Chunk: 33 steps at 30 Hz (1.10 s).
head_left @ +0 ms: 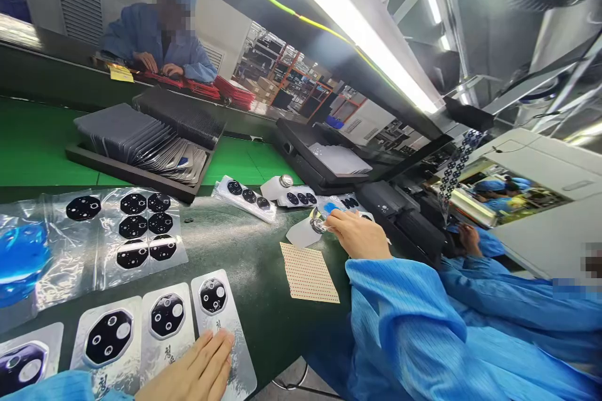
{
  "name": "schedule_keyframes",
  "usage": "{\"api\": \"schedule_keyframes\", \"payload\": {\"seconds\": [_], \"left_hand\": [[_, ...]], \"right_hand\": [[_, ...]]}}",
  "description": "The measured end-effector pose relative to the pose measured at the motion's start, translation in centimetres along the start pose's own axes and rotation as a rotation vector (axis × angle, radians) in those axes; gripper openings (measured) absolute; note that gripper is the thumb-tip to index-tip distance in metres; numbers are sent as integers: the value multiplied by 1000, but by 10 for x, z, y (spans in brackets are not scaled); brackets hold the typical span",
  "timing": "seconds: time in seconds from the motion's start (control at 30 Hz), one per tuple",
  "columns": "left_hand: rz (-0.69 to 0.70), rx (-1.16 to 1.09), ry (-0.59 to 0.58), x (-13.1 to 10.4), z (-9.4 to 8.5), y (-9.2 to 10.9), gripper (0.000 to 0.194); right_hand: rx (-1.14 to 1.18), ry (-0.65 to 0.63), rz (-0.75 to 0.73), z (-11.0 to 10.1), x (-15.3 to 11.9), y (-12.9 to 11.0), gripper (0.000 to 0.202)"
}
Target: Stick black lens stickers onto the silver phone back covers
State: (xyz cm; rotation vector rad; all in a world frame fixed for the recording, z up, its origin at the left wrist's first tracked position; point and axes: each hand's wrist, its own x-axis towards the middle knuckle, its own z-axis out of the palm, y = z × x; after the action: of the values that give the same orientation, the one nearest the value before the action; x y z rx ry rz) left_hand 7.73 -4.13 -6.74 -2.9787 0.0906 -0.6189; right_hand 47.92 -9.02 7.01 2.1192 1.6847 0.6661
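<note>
Currently the left hand [195, 373] lies flat and open at the near edge of the surface [244, 250], fingers pressing on the lower end of a silver back cover [221, 319], the rightmost of a row of covers laid side by side with their black camera rings facing up; it grips nothing. The right hand [357, 235] reaches toward the far right of the surface and is closed on a small shiny lens piece [318, 220], held just over a pale strip [303, 233]. A dotted sheet [309, 272] lies between the two hands, apart from both. Clear bags of black rings [141, 225] sit to the left, and a tray of stacked covers [145, 144] stands at the far edge beside the green belt [32, 144]. A co-worker in blue [160, 37] sits beyond the belt, and another person's hand [468, 239] works at the right. Risks, as a judgement: the flat hand bears directly on a glossy face, so smudging or sliding the cover over the near edge is possible if pressure shifts. The lens piece is small and held at the fingertips with the arm extended; a loosened pinch could drop it onto the surface or mark its face. The sleeve could also sweep the dotted sheet.
</note>
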Motion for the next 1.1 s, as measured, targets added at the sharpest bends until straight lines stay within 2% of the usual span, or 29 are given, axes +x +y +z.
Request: {"api": "schedule_keyframes", "payload": {"seconds": [0.13,0.23,0.33,0.4,0.47,0.5,0.53,0.6,0.67,0.73,0.83,1.1], "left_hand": [[19,21,-4,2,-6,-3,41],[28,18,-16,4,-11,-3,44],[-9,-3,-27,4,-11,0,47],[-41,-21,-20,4,-10,4,48],[-60,-35,-17,3,-8,6,47],[-64,-39,-19,4,-8,6,47],[-67,-42,-21,4,-8,6,47],[-72,-49,-28,5,-10,5,48],[-54,-59,-27,7,-13,2,48],[-38,-69,-31,8,-14,1,48],[-64,-81,-45,8,-14,3,48],[-103,-103,-61,6,-11,8,48]], "right_hand": [[19,-19,20,-4,1,-4,23],[46,-18,56,-7,2,-5,28],[76,-14,90,-11,0,-2,29],[130,36,153,-16,-4,-7,26],[296,114,205,-25,-12,-28,29],[432,136,186,-31,-18,-45,31],[612,117,119,-37,-24,-66,32],[879,-7,-49,-49,-39,-115,32],[943,-96,-131,-57,-52,-161,32],[877,-99,-144,-62,-60,-193,29],[753,-40,-168,-64,-63,-210,23],[621,11,-238,-64,-55,-211,13]]}}
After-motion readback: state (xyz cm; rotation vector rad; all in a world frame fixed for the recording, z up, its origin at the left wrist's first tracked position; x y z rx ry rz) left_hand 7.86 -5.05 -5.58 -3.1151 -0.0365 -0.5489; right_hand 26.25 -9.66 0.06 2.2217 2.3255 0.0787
